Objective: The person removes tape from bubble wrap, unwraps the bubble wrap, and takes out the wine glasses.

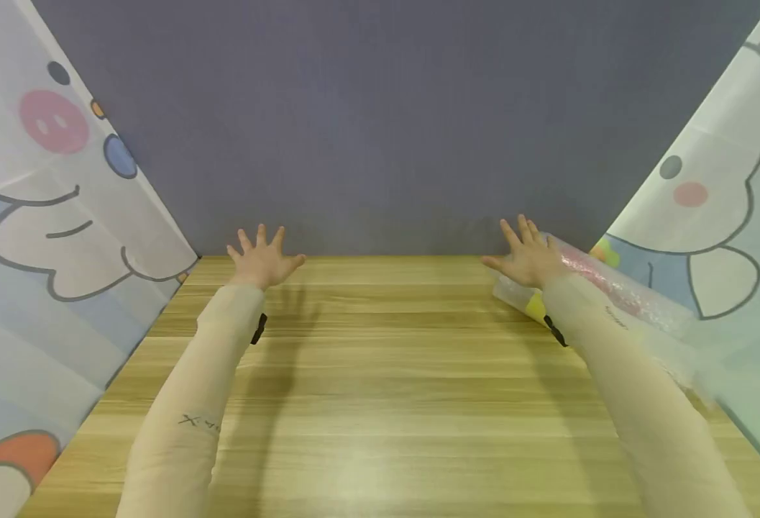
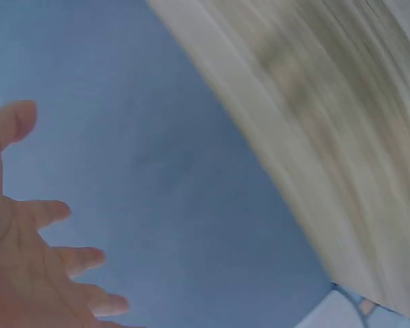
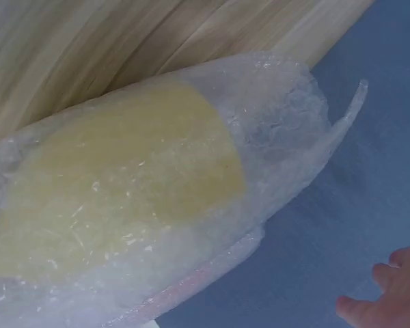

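Note:
In the head view the left hand (image 1: 262,263) is stretched over the far left of the wooden table (image 1: 367,374), fingers spread and holding nothing. Its palm and spread fingers also show in the left wrist view, the hand (image 2: 34,266) at the lower left. On the far right, the right hand (image 1: 530,260) has its fingers extended, beside and partly over bubble-wrapped rolls. One wrapped bundle (image 1: 612,280) looks pink, the other has a yellow part (image 1: 536,308). The right wrist view shows the yellow bundle (image 3: 130,164) large, with the right hand (image 3: 396,294) at the lower right corner; whether it touches the wrap, I cannot tell.
A dark grey panel (image 1: 380,129) stands along the table's far edge. Cartoon-printed sheets flank the table on the left (image 1: 49,216) and the right (image 1: 710,187). The wrapped rolls lie along the table's right side, under the right forearm.

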`<state>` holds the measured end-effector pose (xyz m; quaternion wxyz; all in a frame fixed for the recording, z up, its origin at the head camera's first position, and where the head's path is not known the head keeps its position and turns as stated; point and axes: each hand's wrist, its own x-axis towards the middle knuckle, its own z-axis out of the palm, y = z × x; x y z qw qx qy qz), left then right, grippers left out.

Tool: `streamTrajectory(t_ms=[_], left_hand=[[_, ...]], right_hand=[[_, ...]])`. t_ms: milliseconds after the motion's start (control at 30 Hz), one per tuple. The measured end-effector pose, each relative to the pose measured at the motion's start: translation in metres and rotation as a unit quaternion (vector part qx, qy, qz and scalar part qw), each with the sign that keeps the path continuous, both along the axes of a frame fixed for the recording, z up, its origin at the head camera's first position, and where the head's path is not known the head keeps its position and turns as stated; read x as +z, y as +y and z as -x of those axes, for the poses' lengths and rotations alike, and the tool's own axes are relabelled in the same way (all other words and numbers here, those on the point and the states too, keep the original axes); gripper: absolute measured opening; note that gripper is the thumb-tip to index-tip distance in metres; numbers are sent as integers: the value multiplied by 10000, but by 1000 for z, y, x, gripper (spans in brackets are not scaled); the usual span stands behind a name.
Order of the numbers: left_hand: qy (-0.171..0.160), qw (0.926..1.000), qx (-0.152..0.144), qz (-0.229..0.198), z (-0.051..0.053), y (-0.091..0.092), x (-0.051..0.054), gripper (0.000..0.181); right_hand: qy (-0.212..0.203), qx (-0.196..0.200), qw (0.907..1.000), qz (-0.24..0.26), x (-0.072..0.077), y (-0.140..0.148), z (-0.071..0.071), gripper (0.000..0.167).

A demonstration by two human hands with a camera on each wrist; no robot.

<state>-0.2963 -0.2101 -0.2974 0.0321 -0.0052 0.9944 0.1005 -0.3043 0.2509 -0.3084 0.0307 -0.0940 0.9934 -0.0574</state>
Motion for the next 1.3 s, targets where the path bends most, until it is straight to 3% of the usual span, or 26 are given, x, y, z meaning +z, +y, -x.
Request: streamTrajectory(t_ms=[200,400,633,800,1033,1300], left_hand=[[676,9965,-352,-346,-20,2,-1,77],[1416,9843,-558,-895,-47,5,0,64],[1872,9714,-691,-1286,-77,11,-10,56],[1744,9721,-683,-1415,-94,15,-24,54],[1536,9726,-686,-1608,-111,18,-41,50],[1116,9749,-874,-1718,-119,22,-64,52]], right_hand=[[514,254,9983,75,-1,2,-11,90],[946,474,9939,326,-4,2,-22,88],[1371,574,9881,405,-16,4,-38,80],[1505,698,9850,480,-27,5,-49,63],[1643,770,9812,652,-44,8,-68,44],[1448,1071,9818,600,-64,18,-84,37]])
